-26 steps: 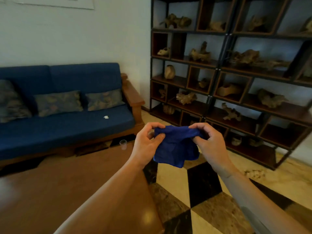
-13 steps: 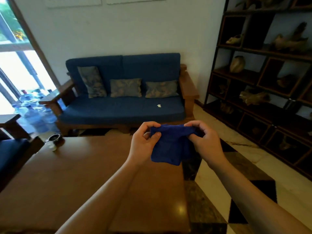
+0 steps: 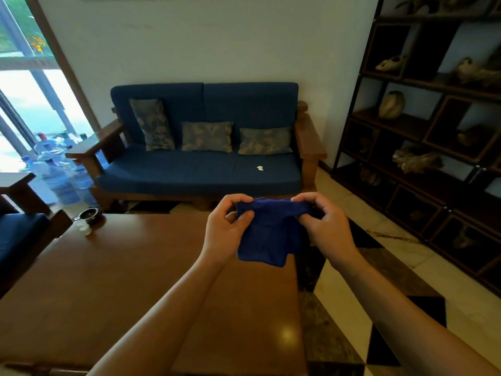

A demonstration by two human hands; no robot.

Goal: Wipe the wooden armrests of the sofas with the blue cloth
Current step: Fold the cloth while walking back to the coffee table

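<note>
A folded blue cloth (image 3: 267, 234) hangs in mid-air in front of me, above the far right corner of the coffee table. My left hand (image 3: 226, 229) pinches its upper left edge and my right hand (image 3: 326, 226) pinches its upper right edge. Straight ahead against the wall stands a blue sofa (image 3: 200, 169) with three patterned cushions. Its wooden left armrest (image 3: 93, 143) and right armrest (image 3: 309, 137) are both well beyond my hands. Part of a second blue sofa (image 3: 16, 234) with a wooden armrest (image 3: 15, 180) shows at the left edge.
A large brown coffee table (image 3: 122, 280) fills the lower left, with a small dark bowl (image 3: 89, 214) and a small cup at its far corner. Water bottles (image 3: 57, 169) stand by the window. A dark shelf unit (image 3: 423, 147) with ornaments lines the right wall. A white scrap (image 3: 259, 168) lies on the sofa seat.
The view has swung left from the shelf unit toward the sofa, which now sits centred ahead. Both hands have kept hold of the blue cloth between them.
</note>
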